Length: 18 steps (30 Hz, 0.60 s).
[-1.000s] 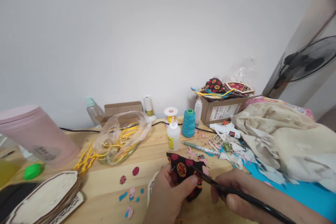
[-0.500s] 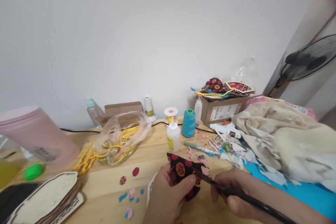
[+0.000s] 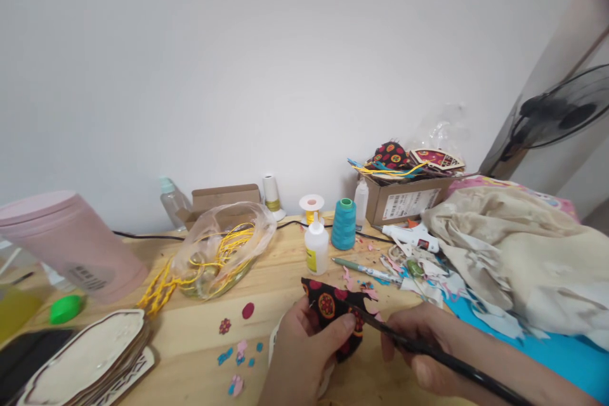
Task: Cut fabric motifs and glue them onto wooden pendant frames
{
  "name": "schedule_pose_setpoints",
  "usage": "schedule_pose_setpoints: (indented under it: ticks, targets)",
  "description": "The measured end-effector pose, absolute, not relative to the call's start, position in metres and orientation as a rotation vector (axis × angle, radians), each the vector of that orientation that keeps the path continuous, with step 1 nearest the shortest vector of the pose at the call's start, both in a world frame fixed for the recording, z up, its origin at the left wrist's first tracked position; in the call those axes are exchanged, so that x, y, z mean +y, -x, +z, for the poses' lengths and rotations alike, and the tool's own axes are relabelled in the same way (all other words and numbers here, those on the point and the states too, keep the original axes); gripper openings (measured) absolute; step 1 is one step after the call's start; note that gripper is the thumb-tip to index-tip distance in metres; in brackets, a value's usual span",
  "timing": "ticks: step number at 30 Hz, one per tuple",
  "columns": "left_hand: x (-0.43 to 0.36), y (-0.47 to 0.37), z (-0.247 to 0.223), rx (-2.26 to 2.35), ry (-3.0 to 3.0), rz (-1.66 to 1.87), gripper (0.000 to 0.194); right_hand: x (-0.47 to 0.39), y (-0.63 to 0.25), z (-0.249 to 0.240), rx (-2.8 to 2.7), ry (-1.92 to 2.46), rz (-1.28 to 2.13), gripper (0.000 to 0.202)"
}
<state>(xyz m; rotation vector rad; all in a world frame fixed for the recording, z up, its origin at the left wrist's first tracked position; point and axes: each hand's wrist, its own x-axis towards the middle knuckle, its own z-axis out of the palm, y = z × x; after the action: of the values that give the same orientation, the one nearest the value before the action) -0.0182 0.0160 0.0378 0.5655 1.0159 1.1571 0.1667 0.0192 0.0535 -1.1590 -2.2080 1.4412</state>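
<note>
My left hand (image 3: pixel 309 346) pinches a piece of black fabric (image 3: pixel 333 301) with red dots and orange flower motifs, the thumb lying on its face. My right hand (image 3: pixel 423 349) grips a long, slim black tool (image 3: pixel 457 365); its tip reaches the fabric near my left thumb. Whether this tool has one shaft or two arms I cannot tell. Partly hidden under my left wrist is a pale, wooden-looking piece (image 3: pixel 273 339). To the left of that hand lie a dark red fabric disc (image 3: pixel 248 310), a flower-shaped cutout (image 3: pixel 225 326) and several blue and pink scraps (image 3: pixel 242 349).
Behind my hands stand a glue bottle (image 3: pixel 316 247) and a teal thread cone (image 3: pixel 343 225). A pen (image 3: pixel 366 270), a glue gun (image 3: pixel 412 236) and cream cloth (image 3: pixel 518 247) are to the right. Leftward are a bag of yellow cord (image 3: pixel 223 250), stacked wooden plates (image 3: pixel 85 355) and a pink cup (image 3: pixel 71 247).
The view has shifted very slightly, so the table things sit a little further right. Both hands keep the same hold on the fabric and the black tool.
</note>
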Motion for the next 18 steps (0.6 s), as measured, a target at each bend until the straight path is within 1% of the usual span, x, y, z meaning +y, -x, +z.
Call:
schedule_pose_setpoints:
  ticks: [5,8,12,18]
  targets:
    - [0.0165,0.0169,0.0371,0.983,-0.529,1.166,0.034,0.0196,-0.1646,0.0616,-2.223,1.161,1.467,0.066]
    - [0.0159,0.0165,0.0382,0.98,-0.523,1.164,0.037,0.0196,-0.1649,0.0602,-2.218,1.117,1.471,0.063]
    - [0.0151,0.0166,0.0393,1.009,-0.55,1.158,0.034,0.0195,-0.1649,0.0588,-2.22,1.098,1.455,0.058]
    - [0.0165,0.0169,0.0355,0.966,-0.528,1.165,0.034,0.0171,-0.1658,0.0607,-2.194,1.14,1.397,0.058]
